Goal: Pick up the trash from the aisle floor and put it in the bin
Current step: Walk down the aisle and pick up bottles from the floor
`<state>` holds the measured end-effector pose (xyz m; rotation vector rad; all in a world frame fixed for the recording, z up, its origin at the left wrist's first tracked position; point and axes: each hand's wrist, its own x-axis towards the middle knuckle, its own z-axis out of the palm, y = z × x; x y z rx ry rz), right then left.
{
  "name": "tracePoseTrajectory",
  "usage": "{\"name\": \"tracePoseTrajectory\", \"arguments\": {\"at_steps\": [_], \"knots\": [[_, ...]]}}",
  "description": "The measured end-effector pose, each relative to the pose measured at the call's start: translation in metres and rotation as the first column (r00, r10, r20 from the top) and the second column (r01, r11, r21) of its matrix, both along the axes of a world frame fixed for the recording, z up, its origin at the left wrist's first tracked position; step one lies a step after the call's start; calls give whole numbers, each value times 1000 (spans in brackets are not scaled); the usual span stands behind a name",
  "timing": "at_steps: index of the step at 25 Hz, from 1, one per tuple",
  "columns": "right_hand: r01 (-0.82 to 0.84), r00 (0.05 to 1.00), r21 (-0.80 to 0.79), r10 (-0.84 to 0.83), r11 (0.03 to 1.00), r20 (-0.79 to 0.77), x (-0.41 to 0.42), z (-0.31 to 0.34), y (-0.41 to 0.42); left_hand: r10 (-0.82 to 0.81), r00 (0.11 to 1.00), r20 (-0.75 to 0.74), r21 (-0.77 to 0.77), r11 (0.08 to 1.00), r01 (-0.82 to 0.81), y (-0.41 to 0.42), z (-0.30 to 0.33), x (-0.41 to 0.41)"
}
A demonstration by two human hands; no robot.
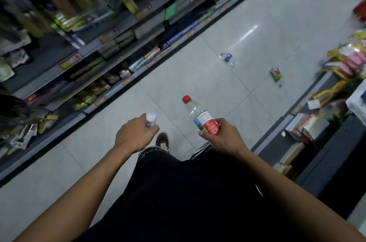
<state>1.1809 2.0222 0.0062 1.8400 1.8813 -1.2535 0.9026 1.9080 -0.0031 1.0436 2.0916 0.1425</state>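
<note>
Two long runs of shelving framed the pale tiled aisle floor (198,75): the stocked shelves (79,47) slanting across the upper left of the frame, blurred, and a lower display (324,123) of packets and boxes along the right edge. Black trousers (178,192) filled the lower middle, with one dark shoe (162,141) showing just above them.

At centre, slightly left, the left hand (134,136) had its fingers curled round a small clear bottle with a white cap (151,120), only the cap and neck standing clear of the fist. Just to its right, the right hand (221,136) gripped the lower part of a clear bottle with a red cap (200,115), fingers and thumb wrapped over its red and white label, the neck tilting toward the upper left.

Farther up the aisle, right of centre, a clear bottle with a blue label (228,59) lay on its side on the tiles. Near it, lower right, a small green and red carton (276,73) also lay on the floor, apart from the bottle.
</note>
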Motion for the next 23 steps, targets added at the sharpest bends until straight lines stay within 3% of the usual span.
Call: {"name": "tracePoseTrajectory", "arguments": {"at_steps": [6, 9, 15, 17, 23], "knots": [[-456, 890, 116, 449, 883, 76, -69, 17, 34, 306, 950, -58, -60, 949, -309, -53, -6, -25], [-628, 776, 159, 629, 762, 50, -112, 10, 60, 517, 852, -87, -78, 849, -523, -78, -9, -23], [-909, 402, 130, 915, 396, 27, -192, 2, 91, 855, 505, -120, -78, 499, -863, -116, 0, 18], [-961, 252, 128, 967, 244, 49, -215, 3, 91, 908, 393, -145, -65, 388, -920, -126, 3, 35], [-986, -82, 141, 995, -90, 56, -266, 7, 46, 995, -2, -103, 23, 0, -1000, -171, 6, 104]]}}
